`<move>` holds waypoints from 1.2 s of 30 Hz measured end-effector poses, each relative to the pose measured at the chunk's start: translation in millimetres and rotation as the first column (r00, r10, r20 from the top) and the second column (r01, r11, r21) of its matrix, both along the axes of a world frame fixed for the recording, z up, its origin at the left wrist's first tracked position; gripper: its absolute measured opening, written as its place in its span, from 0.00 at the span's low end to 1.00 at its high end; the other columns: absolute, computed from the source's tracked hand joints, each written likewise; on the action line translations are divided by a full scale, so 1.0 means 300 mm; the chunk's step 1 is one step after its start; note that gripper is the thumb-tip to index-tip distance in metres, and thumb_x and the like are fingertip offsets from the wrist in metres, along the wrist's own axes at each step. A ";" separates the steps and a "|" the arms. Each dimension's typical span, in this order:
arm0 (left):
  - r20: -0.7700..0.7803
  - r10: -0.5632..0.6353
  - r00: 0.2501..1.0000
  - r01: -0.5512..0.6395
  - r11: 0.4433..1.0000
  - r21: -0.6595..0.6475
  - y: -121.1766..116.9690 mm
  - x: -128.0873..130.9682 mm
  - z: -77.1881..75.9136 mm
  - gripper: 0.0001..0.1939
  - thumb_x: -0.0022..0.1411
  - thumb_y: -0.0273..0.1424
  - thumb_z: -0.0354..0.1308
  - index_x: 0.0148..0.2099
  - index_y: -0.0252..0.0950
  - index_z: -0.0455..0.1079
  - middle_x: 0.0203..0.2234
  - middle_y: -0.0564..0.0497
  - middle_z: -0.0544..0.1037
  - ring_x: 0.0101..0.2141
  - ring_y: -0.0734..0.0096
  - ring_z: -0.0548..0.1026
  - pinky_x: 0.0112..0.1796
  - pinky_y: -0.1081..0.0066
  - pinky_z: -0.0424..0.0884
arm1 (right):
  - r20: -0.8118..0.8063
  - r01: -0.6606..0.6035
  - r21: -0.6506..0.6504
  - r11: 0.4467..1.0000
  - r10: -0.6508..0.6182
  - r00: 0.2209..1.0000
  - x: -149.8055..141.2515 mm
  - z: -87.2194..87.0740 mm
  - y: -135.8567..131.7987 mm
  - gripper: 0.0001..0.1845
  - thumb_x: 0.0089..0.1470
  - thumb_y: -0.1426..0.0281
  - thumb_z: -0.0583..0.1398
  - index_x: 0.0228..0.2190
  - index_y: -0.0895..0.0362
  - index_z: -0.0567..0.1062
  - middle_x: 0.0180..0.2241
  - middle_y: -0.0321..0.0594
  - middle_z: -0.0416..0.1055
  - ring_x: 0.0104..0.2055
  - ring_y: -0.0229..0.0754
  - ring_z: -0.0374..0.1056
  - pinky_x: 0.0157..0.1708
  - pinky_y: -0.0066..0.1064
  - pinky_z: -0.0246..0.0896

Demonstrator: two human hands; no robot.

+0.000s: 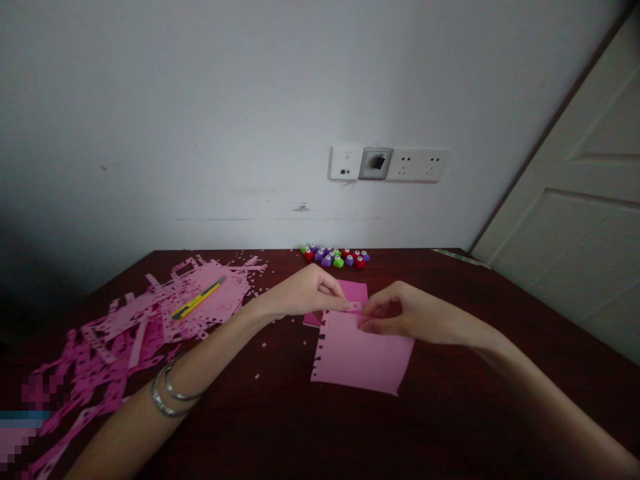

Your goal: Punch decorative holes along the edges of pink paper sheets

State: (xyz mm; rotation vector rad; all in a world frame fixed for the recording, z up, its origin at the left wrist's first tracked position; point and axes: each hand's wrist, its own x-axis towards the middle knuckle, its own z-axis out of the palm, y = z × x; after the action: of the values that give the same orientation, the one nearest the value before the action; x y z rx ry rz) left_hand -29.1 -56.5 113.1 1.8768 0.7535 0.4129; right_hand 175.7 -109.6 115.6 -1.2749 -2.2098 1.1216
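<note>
Pinches one end of a small pink strip (355,307) with the left hand (311,291), thumb and fingertips pressed together; closes the right hand (409,313) by the other end, thumb against the upper edge of a pink sheet (363,353). Cannot tell from this view any join between strip and sheet. Locates the sheet directly below the grip, spreading toward the body, notched all down the left edge and slightly bent at the lower right corner. Cannot tell lifted from resting. Shows a darker pink pad (356,289) just beyond the fingertips, partly covered by sheet and left hand. Records on the left of the dark red table (240,427) a heap of cut pink scraps (137,343), topped by a yellow cutter (200,298) laid aslant. Records near the wall a cluster of small red, purple and green punches (339,262). Notes two silver bangles (163,408) on the left forearm
</note>
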 end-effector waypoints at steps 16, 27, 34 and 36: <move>0.059 -0.020 0.998 0.021 1.000 -0.017 -0.018 0.027 -0.022 0.12 0.53 0.37 0.58 0.27 0.32 0.69 0.15 0.57 0.67 0.17 0.83 0.61 0.21 0.78 0.58 | -0.006 0.013 0.101 0.995 -0.012 1.000 -0.050 -0.030 -0.011 0.16 0.51 0.59 0.56 0.27 0.57 0.77 0.21 0.35 0.66 0.21 0.33 0.52 0.20 0.26 0.46; 0.126 0.020 0.992 -0.021 1.000 0.011 -0.006 0.032 -0.039 0.12 0.55 0.37 0.56 0.30 0.31 0.67 0.20 0.52 0.71 0.21 0.79 0.68 0.24 0.76 0.63 | 0.045 -0.025 0.038 0.999 0.024 0.999 -0.044 -0.027 -0.011 0.18 0.51 0.59 0.55 0.21 0.59 0.75 0.16 0.32 0.60 0.19 0.30 0.48 0.18 0.25 0.43; 0.132 0.106 0.986 -0.094 0.991 -0.094 0.012 0.019 -0.029 0.17 0.56 0.41 0.54 0.36 0.31 0.69 0.22 0.50 0.73 0.22 0.75 0.71 0.25 0.73 0.68 | -0.010 0.065 0.086 0.994 -0.065 0.998 -0.022 -0.004 -0.007 0.18 0.52 0.58 0.55 0.26 0.58 0.76 0.22 0.36 0.68 0.22 0.33 0.55 0.20 0.25 0.48; 0.116 0.099 0.988 -0.082 0.987 -0.137 0.019 0.011 -0.024 0.20 0.55 0.44 0.53 0.37 0.30 0.69 0.24 0.47 0.74 0.25 0.72 0.73 0.26 0.72 0.69 | -0.030 0.103 0.096 0.990 -0.100 0.994 -0.006 0.006 0.000 0.18 0.52 0.58 0.54 0.26 0.59 0.76 0.23 0.37 0.69 0.23 0.33 0.57 0.21 0.26 0.49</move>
State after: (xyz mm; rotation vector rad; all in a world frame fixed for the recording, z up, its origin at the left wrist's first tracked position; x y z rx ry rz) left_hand -25.8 -50.8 105.9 1.6826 0.7664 0.5191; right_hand 174.0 -109.6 117.5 -1.3091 -2.1281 0.9739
